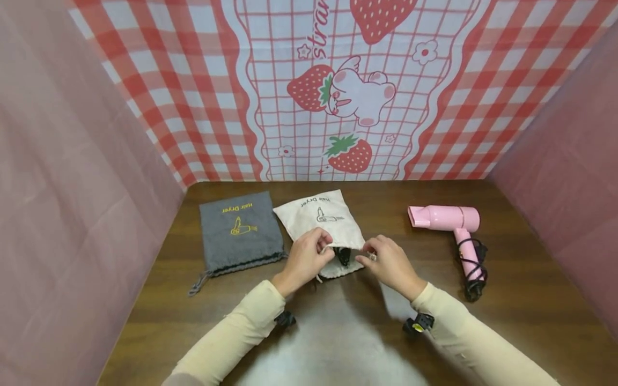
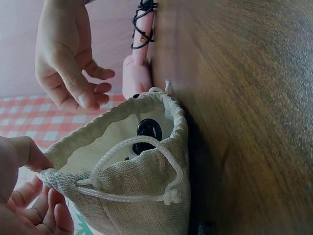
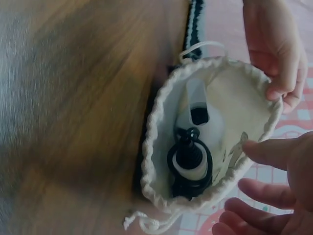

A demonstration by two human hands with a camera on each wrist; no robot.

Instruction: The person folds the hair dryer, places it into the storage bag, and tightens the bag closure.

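Observation:
A cream drawstring bag (image 1: 314,214) printed "Hair Dryer" lies at the middle of the table, its mouth towards me. My left hand (image 1: 305,260) pinches the rim at the left. At the right side of the mouth is my right hand (image 1: 393,268), thumb and fingers spread beside the rim and gripping nothing. Inside the bag, the right wrist view shows a white hair dryer (image 3: 212,125) with a coiled black cord (image 3: 190,152). A white drawstring (image 2: 132,197) loops loosely outside the mouth in the left wrist view.
To the left lies a grey drawstring bag (image 1: 243,241) with yellow print. A pink hair dryer (image 1: 446,218), black cord wound round its handle, is on the right. The brown wooden table (image 1: 526,268) meets a strawberry-patterned cloth (image 1: 270,128) behind and pink cloth at both sides.

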